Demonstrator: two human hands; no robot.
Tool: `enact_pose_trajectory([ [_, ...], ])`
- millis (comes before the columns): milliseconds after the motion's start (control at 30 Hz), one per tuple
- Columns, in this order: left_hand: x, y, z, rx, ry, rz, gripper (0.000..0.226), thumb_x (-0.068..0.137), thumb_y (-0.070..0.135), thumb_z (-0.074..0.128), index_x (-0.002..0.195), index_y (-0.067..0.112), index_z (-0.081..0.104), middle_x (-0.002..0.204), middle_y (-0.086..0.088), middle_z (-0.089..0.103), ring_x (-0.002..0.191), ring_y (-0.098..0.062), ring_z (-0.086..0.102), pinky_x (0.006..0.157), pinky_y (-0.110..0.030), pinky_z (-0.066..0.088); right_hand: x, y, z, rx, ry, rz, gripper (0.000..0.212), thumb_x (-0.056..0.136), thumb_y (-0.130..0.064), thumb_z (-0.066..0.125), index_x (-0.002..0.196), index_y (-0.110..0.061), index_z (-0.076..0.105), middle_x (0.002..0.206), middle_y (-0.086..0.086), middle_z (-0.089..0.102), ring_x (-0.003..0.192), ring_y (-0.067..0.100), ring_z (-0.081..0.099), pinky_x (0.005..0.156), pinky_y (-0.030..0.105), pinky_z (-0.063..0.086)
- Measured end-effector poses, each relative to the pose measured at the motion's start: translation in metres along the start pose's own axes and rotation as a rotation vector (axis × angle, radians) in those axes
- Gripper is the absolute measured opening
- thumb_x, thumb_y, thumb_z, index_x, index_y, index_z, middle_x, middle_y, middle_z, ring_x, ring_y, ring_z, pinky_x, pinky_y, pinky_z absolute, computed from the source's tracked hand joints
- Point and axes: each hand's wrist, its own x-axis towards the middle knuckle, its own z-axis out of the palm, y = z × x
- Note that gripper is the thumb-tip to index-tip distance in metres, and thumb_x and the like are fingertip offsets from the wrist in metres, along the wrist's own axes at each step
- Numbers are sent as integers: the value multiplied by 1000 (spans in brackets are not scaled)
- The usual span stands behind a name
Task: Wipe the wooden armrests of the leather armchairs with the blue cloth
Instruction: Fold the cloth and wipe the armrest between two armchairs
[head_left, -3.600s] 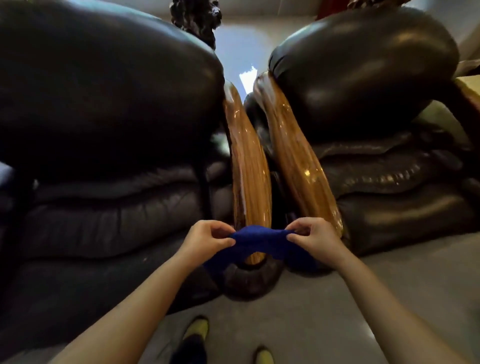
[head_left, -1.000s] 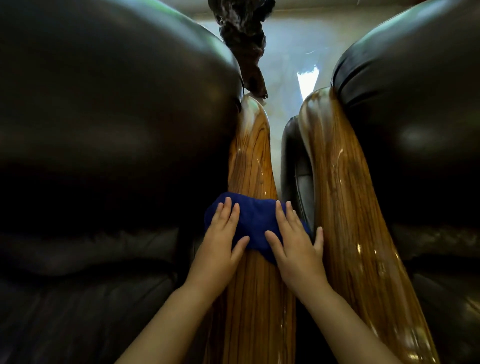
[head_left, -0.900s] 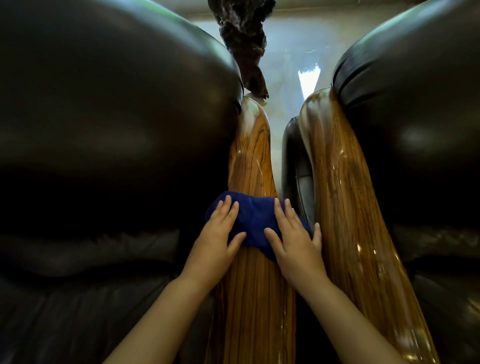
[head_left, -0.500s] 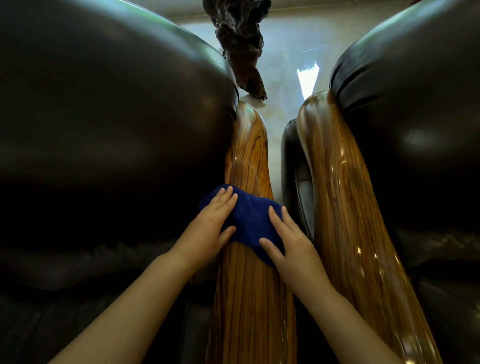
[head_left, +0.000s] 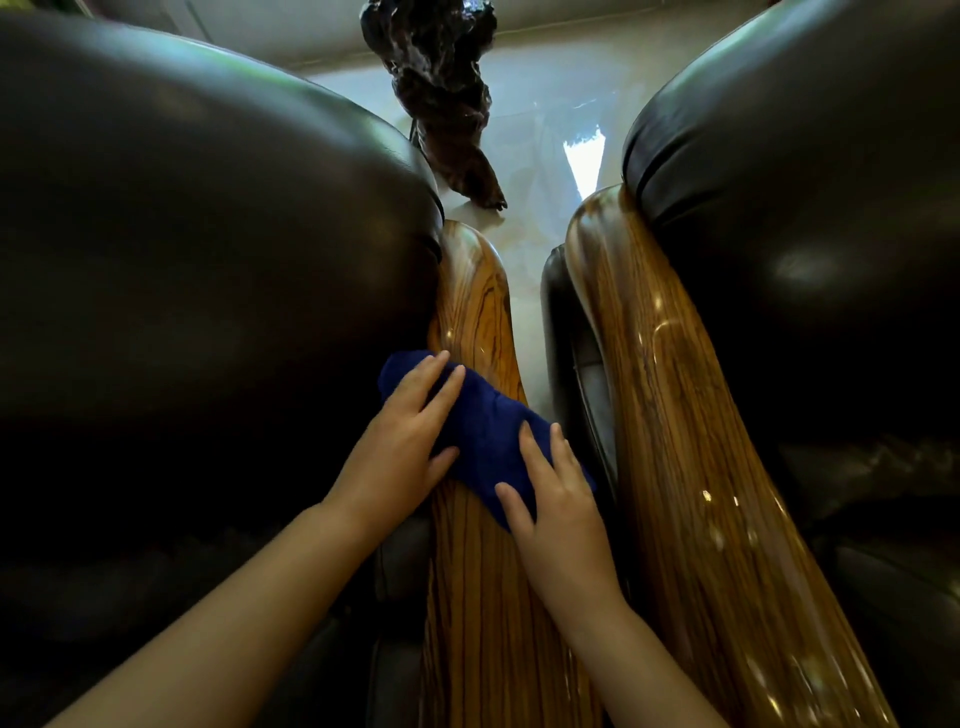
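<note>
Blue cloth (head_left: 483, 431) lies across the left chair's wooden armrest (head_left: 478, 597)

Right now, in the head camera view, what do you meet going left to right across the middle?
Dark leather armchair back → wooden armrest under the blue cloth → second glossy wooden armrest → other dark leather armchair back.

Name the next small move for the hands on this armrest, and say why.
Probably slide the blue cloth farther up the left armrest toward its rounded far end. Both the left hand and right hand lie flat on the cloth at mid-length, and bare wood shows beyond it.
</note>
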Motion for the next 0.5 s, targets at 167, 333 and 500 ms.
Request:
enact_pose_trajectory([
  [167, -2, -5, 4, -127, 38, -103, 78, 78, 15, 68, 141, 13, 23, 153, -4, 21, 140, -13, 16, 112, -24, 11, -1, -4, 3, -36, 22, 48, 62, 94, -40, 40, 143, -37, 3, 157, 3, 6, 143, 18, 8, 113, 33, 20],
  [333, 8, -13, 1, -223, -147, -15, 83, 83, 8, 62, 143, 17, 6, 152, 9, -4, 139, -2, -4, 111, -18, 0, -1, -4, 5, -17, 13, 57, 62, 95, -38, 39, 143, -37, 0, 157, 4, 4, 143, 18, 4, 114, 31, 17],
  [500, 32, -20, -6, -126, -314, 121, 86, 82, 8, 62, 142, 20, 1, 151, 10, -8, 138, 1, -8, 102, 0, -8, -1, -3, 4, 0, 4, 46, 63, 94, -37, 41, 143, -37, 2, 157, 4, 4, 143, 18, 4, 114, 30, 17],
])
